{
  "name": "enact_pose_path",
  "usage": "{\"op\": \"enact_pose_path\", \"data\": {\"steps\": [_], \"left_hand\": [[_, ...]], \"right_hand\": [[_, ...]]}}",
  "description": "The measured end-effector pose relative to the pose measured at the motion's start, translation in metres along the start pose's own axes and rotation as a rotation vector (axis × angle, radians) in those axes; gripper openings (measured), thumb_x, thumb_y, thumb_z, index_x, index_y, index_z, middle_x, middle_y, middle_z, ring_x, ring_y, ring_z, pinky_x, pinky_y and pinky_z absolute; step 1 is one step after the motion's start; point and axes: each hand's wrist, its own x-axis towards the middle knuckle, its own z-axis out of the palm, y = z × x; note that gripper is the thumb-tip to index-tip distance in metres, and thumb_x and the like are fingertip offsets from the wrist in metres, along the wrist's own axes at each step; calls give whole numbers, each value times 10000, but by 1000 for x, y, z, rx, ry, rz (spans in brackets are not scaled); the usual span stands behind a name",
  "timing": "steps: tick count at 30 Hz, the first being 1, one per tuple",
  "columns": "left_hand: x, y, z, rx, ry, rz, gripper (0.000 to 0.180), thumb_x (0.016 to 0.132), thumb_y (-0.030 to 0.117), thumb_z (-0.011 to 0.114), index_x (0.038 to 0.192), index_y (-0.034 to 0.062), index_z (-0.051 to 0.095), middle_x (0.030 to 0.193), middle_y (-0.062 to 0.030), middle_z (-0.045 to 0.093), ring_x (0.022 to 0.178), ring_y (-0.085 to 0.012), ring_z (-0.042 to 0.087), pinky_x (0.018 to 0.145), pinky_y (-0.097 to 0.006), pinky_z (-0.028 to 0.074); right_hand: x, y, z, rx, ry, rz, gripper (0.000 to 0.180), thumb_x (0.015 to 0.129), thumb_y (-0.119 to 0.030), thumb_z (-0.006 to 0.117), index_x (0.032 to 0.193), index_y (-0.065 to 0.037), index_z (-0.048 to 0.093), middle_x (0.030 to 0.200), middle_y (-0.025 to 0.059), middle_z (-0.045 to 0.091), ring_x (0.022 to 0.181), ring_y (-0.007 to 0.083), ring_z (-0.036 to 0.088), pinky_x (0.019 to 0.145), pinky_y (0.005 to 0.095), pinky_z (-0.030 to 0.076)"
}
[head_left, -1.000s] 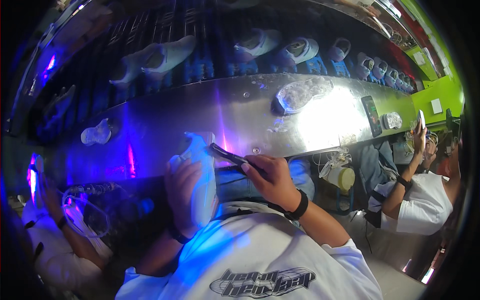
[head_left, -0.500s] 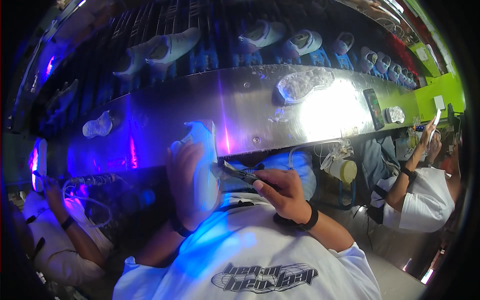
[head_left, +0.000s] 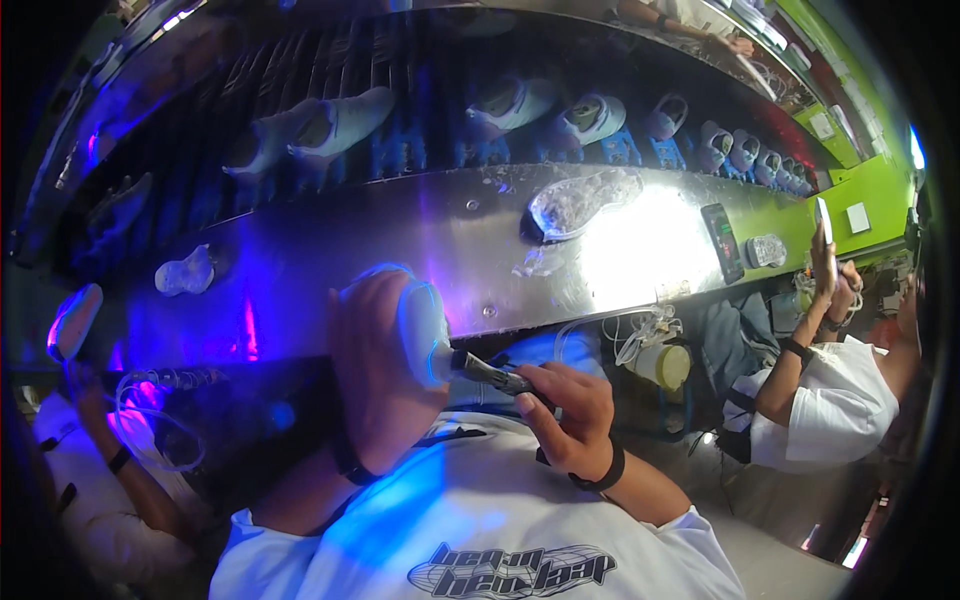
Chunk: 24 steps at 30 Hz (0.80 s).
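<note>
My left hand (head_left: 375,375) holds a white shoe (head_left: 420,325) upright in front of my chest, sole side turned toward my right. My right hand (head_left: 565,415) grips a thin dark brush-like tool (head_left: 495,375) whose tip touches the shoe's side. Violet light glows on the shoe and on my left hand. Both hands sit just below the near edge of a long shiny metal bench (head_left: 450,250).
A clear shoe sole (head_left: 580,200) and a dark phone (head_left: 722,243) lie on the bench; a smaller clear piece (head_left: 185,272) lies at its left. White shoes (head_left: 320,130) ride a dark conveyor behind. A person in white (head_left: 840,390) sits at right, another person (head_left: 90,470) at left.
I have drawn the shoe and the tool down from the bench toward my chest. The tool's tip now meets the shoe's side.
</note>
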Motion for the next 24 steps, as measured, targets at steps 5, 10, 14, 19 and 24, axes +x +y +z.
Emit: {"op": "enact_pose_path", "data": {"steps": [5, 10, 14, 19, 24], "left_hand": [[24, 9, -7, -8, -60, -15, 768, 656, -8, 766, 1372, 52, 495, 1322, -181, 577, 1282, -423, 539, 1159, -620, 332], [42, -4, -11, -72, -90, 29, 754, 601, -53, 761, 1312, 39, 530, 1247, -185, 601, 1173, -433, 574, 1058, -544, 427], [52, -14, -7, -123, -57, 72, 728, 585, -76, 751, 1278, 35, 561, 1211, -189, 622, 1122, -436, 593, 1000, -501, 473], [62, -27, -7, -174, -82, 68, 655, 609, -40, 786, 1236, 34, 609, 1188, -194, 657, 1127, -433, 632, 988, -487, 516], [76, -37, -13, -217, -170, 70, 625, 619, 16, 827, 1214, 23, 634, 1155, -190, 686, 1073, -412, 681, 947, -465, 555]], "right_hand": [[22, -13, -20, -188, 60, -46, 214, 904, -63, 731, 1101, 20, 731, 717, 112, 621, 553, 219, 587, 519, 332, 440], [49, -4, -33, -275, -23, -174, 241, 857, -47, 753, 1089, 16, 742, 752, 122, 662, 585, 245, 628, 558, 343, 484], [68, 19, -29, -124, -34, -173, 241, 870, -68, 751, 1090, 32, 750, 733, 116, 645, 579, 216, 612, 551, 333, 465], [80, 43, -7, 7, 2, -183, 236, 915, -114, 737, 1096, 36, 756, 727, 122, 635, 590, 202, 590, 555, 317, 444], [85, 60, 13, 62, 48, -212, 233, 924, -114, 734, 1098, 38, 759, 739, 123, 648, 602, 199, 600, 564, 325, 454]]}}
